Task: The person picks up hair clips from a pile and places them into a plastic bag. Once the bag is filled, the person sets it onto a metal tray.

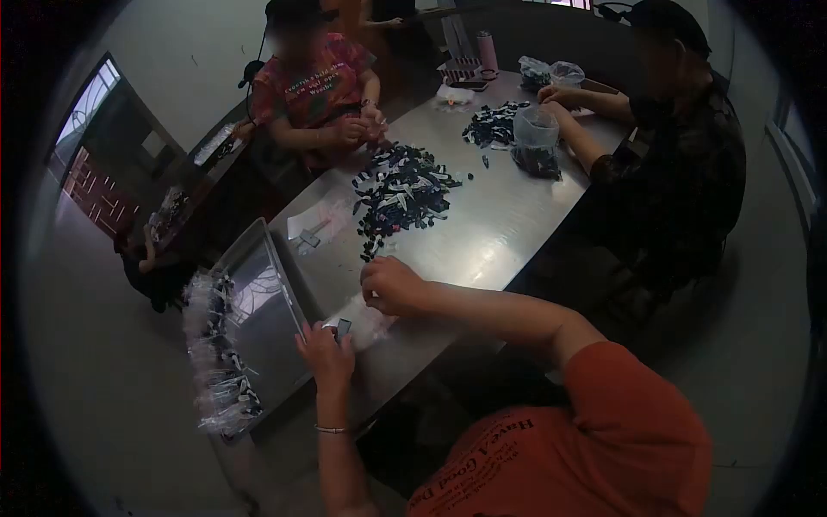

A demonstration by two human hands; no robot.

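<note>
My left hand [327,355] is low over the near end of the metal table, its thumb and fingers closed round a small grey piece [344,328] with a dark edge. Clear plastic film [366,320] lies on the tabletop between my hands. My right hand [392,286] has its fingers curled together at the near end of a large pile of small black and white pieces [405,189]. What its fingertips hold, if anything, is hidden. A similar grey piece [305,239] rests on clear plastic to the left of the pile.
A metal tray [274,267] stands at the left, with filled clear bags [211,379] along its far side. Two co-workers sit across and to the right. Near them are a second pile [493,123], a clear plastic tub [536,129] and a pink bottle [488,53].
</note>
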